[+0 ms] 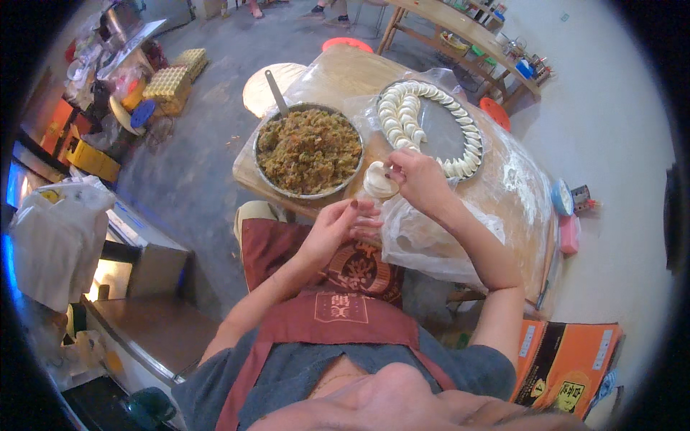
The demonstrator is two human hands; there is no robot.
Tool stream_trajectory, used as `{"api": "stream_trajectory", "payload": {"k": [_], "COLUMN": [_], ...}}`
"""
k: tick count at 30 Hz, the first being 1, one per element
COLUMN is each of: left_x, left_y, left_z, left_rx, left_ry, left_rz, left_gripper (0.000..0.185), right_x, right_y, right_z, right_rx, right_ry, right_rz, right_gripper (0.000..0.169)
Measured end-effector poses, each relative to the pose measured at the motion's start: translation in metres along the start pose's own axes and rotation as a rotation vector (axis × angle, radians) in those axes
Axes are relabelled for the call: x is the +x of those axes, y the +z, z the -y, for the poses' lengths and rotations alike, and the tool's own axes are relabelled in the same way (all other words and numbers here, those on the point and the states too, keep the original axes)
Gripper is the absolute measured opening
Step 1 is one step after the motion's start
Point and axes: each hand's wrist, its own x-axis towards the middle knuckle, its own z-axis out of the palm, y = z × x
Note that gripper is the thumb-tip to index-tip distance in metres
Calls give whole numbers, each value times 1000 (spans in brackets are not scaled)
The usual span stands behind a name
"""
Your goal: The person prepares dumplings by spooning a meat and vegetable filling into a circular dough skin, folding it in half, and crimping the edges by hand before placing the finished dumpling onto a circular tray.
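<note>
My right hand [414,175] pinches at the edge of a stack of round dough wrappers [379,181] on the wooden table; whether it holds a single wrapper is unclear. My left hand [347,220] is just below the stack, palm up, fingers apart, with nothing on it. To the left of the stack is a round metal bowl [309,197] heaped with chopped filling [308,148], a metal utensil's handle [276,91] leaning out of it. Behind my right hand lies a round tray [439,129] with filled dumplings [396,116] around its rim and in a second, inner row.
Plastic sheeting [431,237] covers the table's near part, with white flour [520,186] at right. A blue bowl [562,197] and a pink container [568,234] stand beyond the right edge. Egg trays [168,83] are at upper left. Two people's feet [337,20] show far back.
</note>
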Motion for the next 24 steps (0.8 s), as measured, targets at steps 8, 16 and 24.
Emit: {"api": "stream_trajectory", "payload": {"k": [8, 16, 24], "left_x": [20, -36, -67], "left_y": [-4, -28, -60], "left_z": [14, -8, -10], "left_rx": [-354, -300, -248], "left_ry": [-128, -98, -68], "left_rz": [18, -105, -360], "left_gripper": [41, 24, 27], "right_x": [-5, 20, 34], "right_y": [-30, -22, 42], "right_z": [17, 21, 21], "right_rx": [430, 437, 537], "right_ry": [-152, -61, -289], "right_rz": [-201, 94, -35], "right_gripper": [11, 35, 18]}}
